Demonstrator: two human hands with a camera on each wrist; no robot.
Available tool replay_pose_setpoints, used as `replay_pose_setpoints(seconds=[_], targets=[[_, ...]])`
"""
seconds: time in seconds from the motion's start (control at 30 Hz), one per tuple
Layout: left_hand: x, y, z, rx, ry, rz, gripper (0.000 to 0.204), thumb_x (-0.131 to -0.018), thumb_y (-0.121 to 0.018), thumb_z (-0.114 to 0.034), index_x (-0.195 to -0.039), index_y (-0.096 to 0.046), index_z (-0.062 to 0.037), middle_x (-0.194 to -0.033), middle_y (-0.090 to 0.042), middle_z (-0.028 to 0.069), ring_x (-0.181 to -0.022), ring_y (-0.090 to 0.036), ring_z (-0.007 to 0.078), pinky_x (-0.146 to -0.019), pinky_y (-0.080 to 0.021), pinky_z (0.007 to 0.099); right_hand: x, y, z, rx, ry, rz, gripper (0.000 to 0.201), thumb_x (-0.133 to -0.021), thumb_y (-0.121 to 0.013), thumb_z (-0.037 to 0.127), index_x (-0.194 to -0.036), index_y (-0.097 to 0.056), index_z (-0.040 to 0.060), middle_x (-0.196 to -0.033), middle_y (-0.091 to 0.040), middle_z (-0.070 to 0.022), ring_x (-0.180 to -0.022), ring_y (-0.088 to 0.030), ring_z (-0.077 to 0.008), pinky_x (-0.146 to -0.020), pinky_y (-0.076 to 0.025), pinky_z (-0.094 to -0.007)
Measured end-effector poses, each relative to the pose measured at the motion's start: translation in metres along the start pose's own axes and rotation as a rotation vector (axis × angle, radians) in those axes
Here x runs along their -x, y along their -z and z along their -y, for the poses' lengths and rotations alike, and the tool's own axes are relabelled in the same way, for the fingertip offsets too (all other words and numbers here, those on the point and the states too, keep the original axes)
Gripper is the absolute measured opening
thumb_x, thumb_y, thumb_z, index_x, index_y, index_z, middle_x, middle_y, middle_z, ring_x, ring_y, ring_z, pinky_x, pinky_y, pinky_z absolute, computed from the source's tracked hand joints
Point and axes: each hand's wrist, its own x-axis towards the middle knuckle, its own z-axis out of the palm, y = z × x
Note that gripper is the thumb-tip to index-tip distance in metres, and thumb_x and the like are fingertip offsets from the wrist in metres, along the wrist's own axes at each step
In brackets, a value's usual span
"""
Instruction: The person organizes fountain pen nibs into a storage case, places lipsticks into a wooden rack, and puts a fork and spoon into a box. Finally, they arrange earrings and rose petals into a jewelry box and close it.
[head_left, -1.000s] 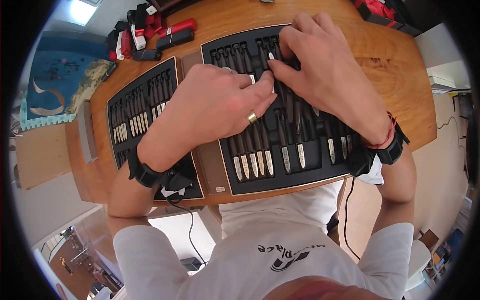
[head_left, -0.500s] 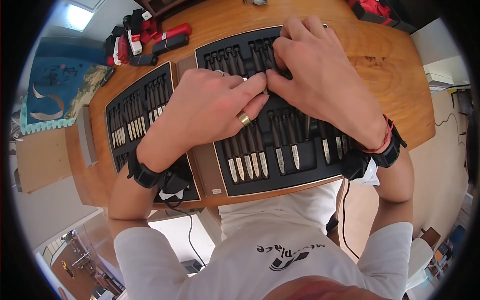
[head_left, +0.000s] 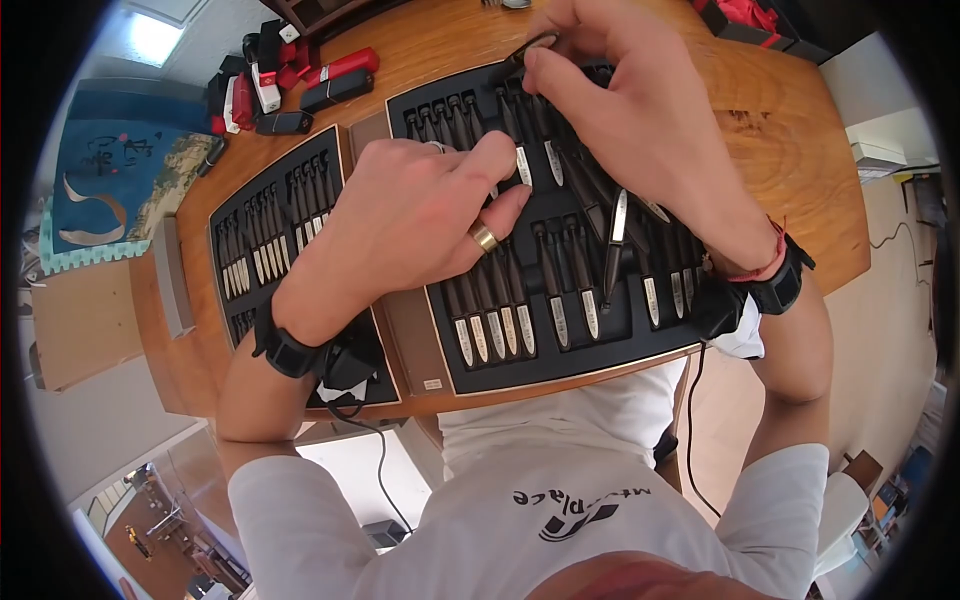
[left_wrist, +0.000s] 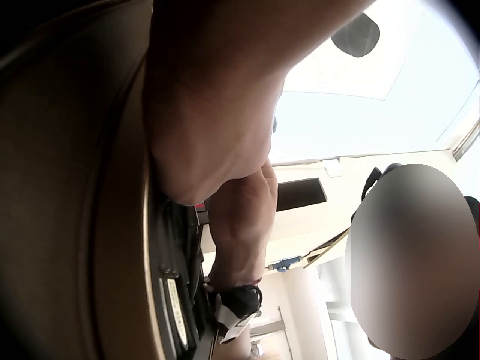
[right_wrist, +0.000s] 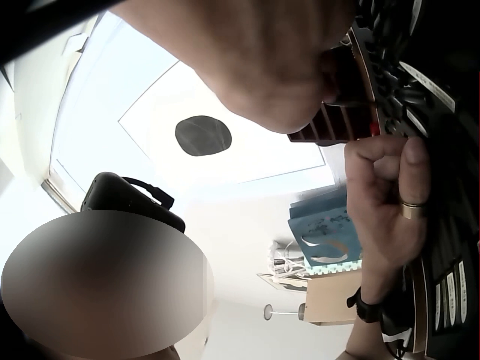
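Note:
My right hand [head_left: 650,120] is raised over the far edge of the tray [head_left: 640,318], pinching a slender dark pen-like piece [head_left: 512,64] between thumb and forefinger. The left hand [head_left: 395,205] rests low on the tray's left part, fingers bent, a gap showing between thumb and forefinger. A pale labelled tip [head_left: 523,167] lies right at its forefinger. Under my right palm, one dark piece with a pale tip [head_left: 617,215] lies askew across the others. Several like pieces fill the slots. In the right wrist view, the left hand [right_wrist: 386,195] shows its bent fingers and ring.
The case's left half [head_left: 262,225] holds more rows of such pieces. Red, black and white small boxes [head_left: 345,68] are heaped at the table's back left, beside a blue printed bag [head_left: 115,150]. A black box with red contents [head_left: 755,25] sits at back right.
My right hand has moved away from the left, up toward the tray's far edge, with the dark piece now in view in its pinch. The left hand has stayed nearly in place.

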Motion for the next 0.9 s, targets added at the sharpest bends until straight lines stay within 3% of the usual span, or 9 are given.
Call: replay_pose_setpoints(seconds=[0.1,0.2,0.3,0.4,0.57,0.6,0.67,0.8,0.9], targets=[[0.0,0.001,0.0,0.013,0.006,-0.018,0.024,-0.096,-0.079,-0.022,-0.096,-0.058,-0.0088,-0.063,-0.062,0.0096,-0.061,-0.066,0.0339,-0.057,-0.048,0.0441,-0.001,0.0,0.005,0.061,-0.198,0.003,0.009,-0.096,-0.068,0.005,-0.096,-0.064,-0.0041,-0.076,-0.068,-0.0153,-0.068,-0.066,-0.0214,-0.064,-0.052,-0.0348],[0.001,0.002,-0.001,-0.01,0.013,0.0,0.025,-0.097,-0.078,-0.024,-0.096,-0.058,-0.0087,-0.063,-0.062,0.0098,-0.061,-0.066,0.0342,-0.056,-0.048,0.0447,0.0,-0.003,-0.005,0.105,0.097,-0.072,0.012,-0.092,-0.07,0.005,-0.095,-0.064,-0.0047,-0.076,-0.069,-0.0179,-0.069,-0.068,-0.0239,-0.065,-0.053,-0.0357],[0.001,0.002,-0.002,-0.033,0.023,0.013,0.027,-0.097,-0.078,-0.026,-0.098,-0.057,-0.0089,-0.062,-0.062,0.0095,-0.061,-0.067,0.0344,-0.057,-0.048,0.0447,0.007,0.001,0.015,0.293,0.043,-0.106,0.014,-0.088,-0.071,0.006,-0.092,-0.063,-0.0048,-0.077,-0.07,-0.0194,-0.07,-0.07,-0.0267,-0.065,-0.054,-0.0372],[0.0,0.002,-0.004,-0.012,0.077,-0.012,0.03,-0.097,-0.078,-0.031,-0.102,-0.059,-0.0085,-0.061,-0.061,0.0088,-0.061,-0.068,0.0336,-0.058,-0.049,0.0442,0.005,0.007,0.007,0.25,-0.036,-0.025,0.015,-0.088,-0.071,0.007,-0.089,-0.062,-0.005,-0.076,-0.069,-0.0208,-0.071,-0.071,-0.0315,-0.065,-0.054,-0.04],[-0.001,0.004,-0.006,-0.028,0.128,-0.059,0.053,-0.095,-0.077,-0.038,-0.134,-0.063,-0.0047,-0.078,-0.068,0.0091,-0.073,-0.072,0.0296,-0.064,-0.054,0.0414,0.001,0.007,-0.004,0.325,0.087,-0.033,0.015,-0.089,-0.068,0.007,-0.087,-0.059,-0.005,-0.074,-0.068,-0.024,-0.071,-0.071,-0.039,-0.066,-0.054,-0.0438],[-0.001,0.002,-0.004,-0.028,0.128,-0.058,0.053,-0.095,-0.077,-0.038,-0.134,-0.063,-0.0047,-0.078,-0.068,0.0091,-0.073,-0.072,0.0296,-0.064,-0.054,0.0414,0.001,0.008,0.001,0.339,0.095,-0.037,0.015,-0.089,-0.068,0.007,-0.087,-0.059,-0.0051,-0.074,-0.067,-0.0244,-0.071,-0.071,-0.0399,-0.066,-0.054,-0.0443],[0.001,-0.002,0.0,-0.086,0.079,-0.085,0.065,-0.094,-0.077,-0.037,-0.146,-0.059,-0.0032,-0.092,-0.07,0.0102,-0.081,-0.072,0.0281,-0.066,-0.055,0.0401,0.002,0.011,0.021,0.327,-0.069,0.005,0.015,-0.089,-0.068,0.006,-0.089,-0.058,-0.0052,-0.074,-0.067,-0.0243,-0.072,-0.07,-0.0411,-0.066,-0.054,-0.0451],[0.001,0.0,0.0,-0.092,0.082,-0.038,0.07,-0.093,-0.078,-0.036,-0.15,-0.056,-0.0018,-0.097,-0.069,0.0104,-0.082,-0.071,0.0273,-0.067,-0.055,0.0397,-0.003,0.01,0.034,0.317,-0.29,0.048,0.016,-0.089,-0.068,0.007,-0.091,-0.057,-0.0048,-0.074,-0.066,-0.0247,-0.072,-0.069,-0.0422,-0.066,-0.054,-0.0459],[0.001,-0.002,0.001,-0.069,0.08,-0.064,0.071,-0.093,-0.078,-0.037,-0.151,-0.056,-0.0015,-0.094,-0.069,0.0096,-0.08,-0.07,0.0274,-0.067,-0.055,0.039,-0.002,0.012,0.033,0.39,-0.226,0.116,0.017,-0.09,-0.068,0.008,-0.091,-0.056,-0.004,-0.073,-0.065,-0.0254,-0.072,-0.069,-0.0432,-0.066,-0.053,-0.0469]])
